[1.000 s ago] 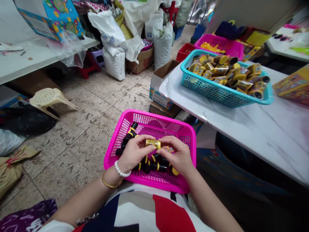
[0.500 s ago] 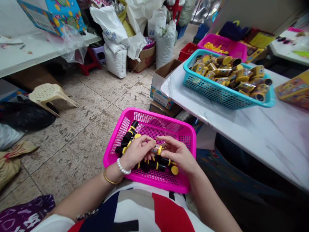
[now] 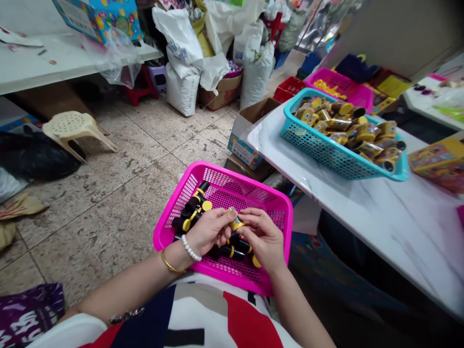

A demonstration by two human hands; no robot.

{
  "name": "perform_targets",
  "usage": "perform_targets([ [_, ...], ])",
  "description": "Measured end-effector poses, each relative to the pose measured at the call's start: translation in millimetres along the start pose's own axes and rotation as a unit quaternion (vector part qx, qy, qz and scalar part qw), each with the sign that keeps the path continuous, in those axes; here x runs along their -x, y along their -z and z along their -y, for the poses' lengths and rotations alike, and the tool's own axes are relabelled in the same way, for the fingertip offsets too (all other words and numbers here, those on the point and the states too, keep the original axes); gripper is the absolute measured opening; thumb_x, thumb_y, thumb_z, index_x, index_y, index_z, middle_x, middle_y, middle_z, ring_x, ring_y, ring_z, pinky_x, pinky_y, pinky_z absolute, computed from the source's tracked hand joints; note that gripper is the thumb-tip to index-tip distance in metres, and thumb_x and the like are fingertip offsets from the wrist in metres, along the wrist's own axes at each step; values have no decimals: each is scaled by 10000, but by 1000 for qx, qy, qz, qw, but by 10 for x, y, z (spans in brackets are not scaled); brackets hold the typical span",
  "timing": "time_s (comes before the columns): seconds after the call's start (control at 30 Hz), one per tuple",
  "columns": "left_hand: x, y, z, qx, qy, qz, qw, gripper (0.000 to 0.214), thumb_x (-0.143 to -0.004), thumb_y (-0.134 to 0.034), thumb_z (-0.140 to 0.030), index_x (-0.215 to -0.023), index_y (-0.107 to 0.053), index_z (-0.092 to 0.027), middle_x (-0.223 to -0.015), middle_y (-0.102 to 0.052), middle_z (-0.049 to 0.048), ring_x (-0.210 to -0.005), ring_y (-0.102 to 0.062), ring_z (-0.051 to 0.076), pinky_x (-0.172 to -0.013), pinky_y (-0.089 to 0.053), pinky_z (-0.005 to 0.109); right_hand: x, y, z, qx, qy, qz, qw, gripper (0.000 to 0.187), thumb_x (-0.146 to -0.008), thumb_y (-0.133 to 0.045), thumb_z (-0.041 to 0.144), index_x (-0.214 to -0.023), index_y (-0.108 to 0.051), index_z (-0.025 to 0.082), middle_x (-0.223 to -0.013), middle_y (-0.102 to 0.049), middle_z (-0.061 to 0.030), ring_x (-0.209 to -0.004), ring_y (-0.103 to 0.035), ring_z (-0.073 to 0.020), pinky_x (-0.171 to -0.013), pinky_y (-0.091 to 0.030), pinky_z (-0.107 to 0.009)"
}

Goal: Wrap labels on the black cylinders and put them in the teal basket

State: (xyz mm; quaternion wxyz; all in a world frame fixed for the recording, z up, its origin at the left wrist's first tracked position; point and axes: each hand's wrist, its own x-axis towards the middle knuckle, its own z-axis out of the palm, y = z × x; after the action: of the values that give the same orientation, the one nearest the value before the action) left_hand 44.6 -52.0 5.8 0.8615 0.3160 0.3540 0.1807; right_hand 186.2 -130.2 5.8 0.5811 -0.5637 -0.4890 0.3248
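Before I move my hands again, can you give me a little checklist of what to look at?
1. Small yellow-capped tube pinched in the fingertips of the left hand and right hand: ok.
2. Cap pushed fully onto that tube: cannot tell, the fingers and the angle hide it.
3. Black tubes with yellow bands all inside the pink plastic basket: ok.
4. Pink plastic basket steady under the hands: cannot tell, its underside is out of view.
5. Teal plastic basket standing on the white marble table, with its wrapped tubes inside: ok.
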Motion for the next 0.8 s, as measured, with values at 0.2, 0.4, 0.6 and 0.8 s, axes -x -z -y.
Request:
perform_targets([
  [0.2,17,8,-18,57,31,65,996,327,-745,-716,-430,-767,-560,-144,-439,-514,-55,-316,-373,27,-334,-254,137,7,18,-31,27,49,-30,998,180,-760,-723,107,-825,-728,274,-854,-628,-13,-810,-619,-153,-701,-524,-285],
  [0.4,19,-29,40,35,1,31,999,350,-759,-689,-470,-782,-557,-146,-481,-506,-51,-357,-402,34,-363,-277,148,38,-51,51,81,-5,46,996,366,-770,-695,143,-1107,-648,278,-1073,-615,-54,-912,-629,-182,-716,-543,-285],
  [0.6,73,-31,61,10,16,-8,1000,492,-757,-669,-523,-1060,-535,-160,-617,-603,-8,-464,-493,69,-424,-307,164,-767,576,352,314,116,-90,938,172,-840,-597,210,-997,-669,210,-940,-687,-48,-768,-628,-155,-675,-498,-264],
  [0.8,236,53,-21,-37,3,25,999,407,-802,-660,-419,-1061,-560,-121,-638,-594,-4,-462,-444,46,-443,-316,166,-1752,1617,958,492,134,-254,822,444,-827,-637,288,-1239,-576,134,-1120,-667,-140,-865,-610,-193,-824,-433,-353],
])
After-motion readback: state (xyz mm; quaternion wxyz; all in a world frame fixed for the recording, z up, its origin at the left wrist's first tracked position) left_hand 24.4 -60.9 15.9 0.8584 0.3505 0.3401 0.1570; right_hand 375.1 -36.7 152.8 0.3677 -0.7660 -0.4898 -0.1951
